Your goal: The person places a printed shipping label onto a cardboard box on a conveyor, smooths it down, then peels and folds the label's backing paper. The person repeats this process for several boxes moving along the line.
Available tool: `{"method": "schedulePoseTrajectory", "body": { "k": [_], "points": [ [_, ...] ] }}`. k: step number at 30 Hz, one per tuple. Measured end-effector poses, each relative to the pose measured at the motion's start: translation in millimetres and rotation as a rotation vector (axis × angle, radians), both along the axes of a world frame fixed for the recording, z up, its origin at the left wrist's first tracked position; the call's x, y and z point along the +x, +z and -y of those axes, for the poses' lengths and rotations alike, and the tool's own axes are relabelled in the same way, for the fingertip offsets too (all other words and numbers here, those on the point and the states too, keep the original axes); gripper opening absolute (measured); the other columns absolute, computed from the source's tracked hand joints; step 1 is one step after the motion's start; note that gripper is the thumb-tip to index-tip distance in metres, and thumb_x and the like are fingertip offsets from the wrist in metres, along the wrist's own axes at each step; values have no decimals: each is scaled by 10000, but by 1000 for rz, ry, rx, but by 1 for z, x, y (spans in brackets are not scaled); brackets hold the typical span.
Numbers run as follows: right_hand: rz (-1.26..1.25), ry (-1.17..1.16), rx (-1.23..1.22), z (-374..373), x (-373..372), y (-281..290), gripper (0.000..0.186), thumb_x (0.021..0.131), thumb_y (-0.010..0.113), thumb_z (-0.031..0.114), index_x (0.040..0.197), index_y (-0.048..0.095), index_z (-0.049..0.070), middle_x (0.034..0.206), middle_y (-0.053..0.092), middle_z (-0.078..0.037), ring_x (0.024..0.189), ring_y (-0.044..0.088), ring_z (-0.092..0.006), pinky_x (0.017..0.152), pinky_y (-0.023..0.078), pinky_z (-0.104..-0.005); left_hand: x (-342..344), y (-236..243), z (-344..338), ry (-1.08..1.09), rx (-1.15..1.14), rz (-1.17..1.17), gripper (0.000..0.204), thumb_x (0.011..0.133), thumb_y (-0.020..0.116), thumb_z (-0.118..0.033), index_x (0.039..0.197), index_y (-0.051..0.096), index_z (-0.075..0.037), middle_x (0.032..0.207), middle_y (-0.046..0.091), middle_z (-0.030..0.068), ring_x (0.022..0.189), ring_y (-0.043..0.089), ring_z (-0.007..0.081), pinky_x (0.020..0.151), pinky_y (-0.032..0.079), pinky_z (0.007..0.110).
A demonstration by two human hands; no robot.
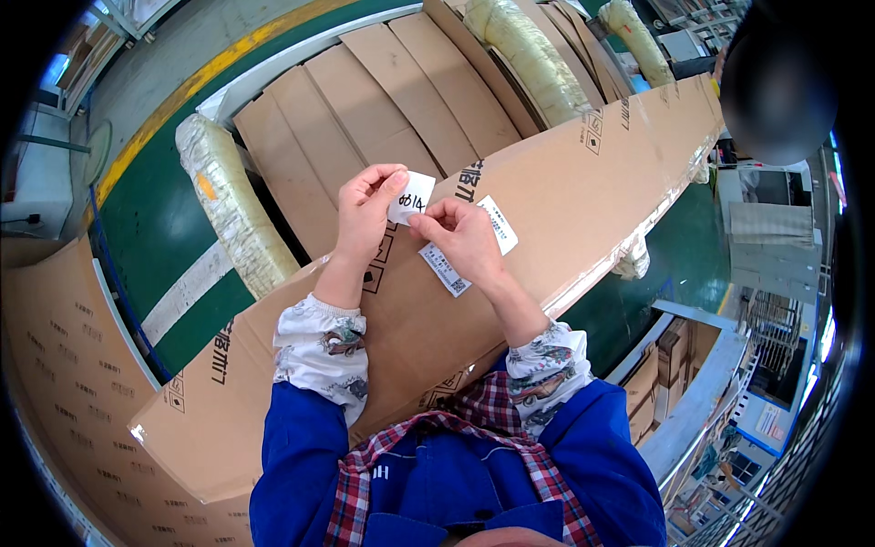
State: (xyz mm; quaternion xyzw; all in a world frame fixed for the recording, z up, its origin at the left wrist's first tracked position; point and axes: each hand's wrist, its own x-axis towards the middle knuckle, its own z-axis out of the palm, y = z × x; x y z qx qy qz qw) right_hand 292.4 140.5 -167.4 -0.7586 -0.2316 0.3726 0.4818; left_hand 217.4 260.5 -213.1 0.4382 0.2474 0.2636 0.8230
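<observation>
Two bare hands meet near the middle of the frame over a small white slip (418,190) that bears bold dark handwriting. The left hand (364,211) pinches the slip's upper left side between thumb and forefinger, its other fingers curled in. The right hand (467,241) comes in from the lower right, its thumb and forefinger closed on the slip's lower edge, so both sets of fingers grasp the same piece.

Below the hands, a long cardboard box (565,191) runs slantwise from the lower left to the upper right of the frame, with dark printing along it. On the box, a printed label (445,270) lies just left of and below the right hand, and a second label (499,228) shows just to the right of that hand, partly covered by it.

At the top centre of the frame, brown cardboard panels (355,100) lie side by side, with a pale wrapped bolster (232,205) along their left and another wrapped roll (533,64) at upper right. Green floor (150,246) shows at left, beside a yellow stripe (173,114). At lower right stands a metal-edged bin (697,401) holding brown cartons (673,351).
</observation>
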Motion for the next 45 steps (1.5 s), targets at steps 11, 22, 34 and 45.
{"method": "schedulePoseTrajectory", "body": {
  "k": [11,22,34,45],
  "points": [
    [77,-2,10,2,3,-2,178,762,659,168,775,613,-3,687,639,-64,584,560,-75,513,426,-210,-1,-3,-2,9,28,46,139,830,596,-112,903,614,6,810,594,-5,752,530,64,697,425,207],
    [1009,-159,246,0,10,2,111,719,650,60,815,638,115,768,606,-37,694,586,-146,655,388,-285,-8,9,-13,-346,95,315,129,855,529,-95,858,615,2,1139,536,118,1067,490,191,937,353,309],
    [90,-293,487,1,12,-3,141,816,560,3,952,597,-5,867,615,-42,749,565,-78,659,461,-220,-5,13,-9,-366,302,259,109,842,538,-58,866,619,11,1236,458,101,1100,461,186,935,361,326],
    [209,-184,382,-2,6,6,309,784,606,35,1078,518,-1,853,615,-47,765,577,-98,705,455,-219,-4,9,-5,-157,262,185,115,845,544,-35,905,606,41,1038,551,90,920,533,144,819,433,263]
  ]
}}
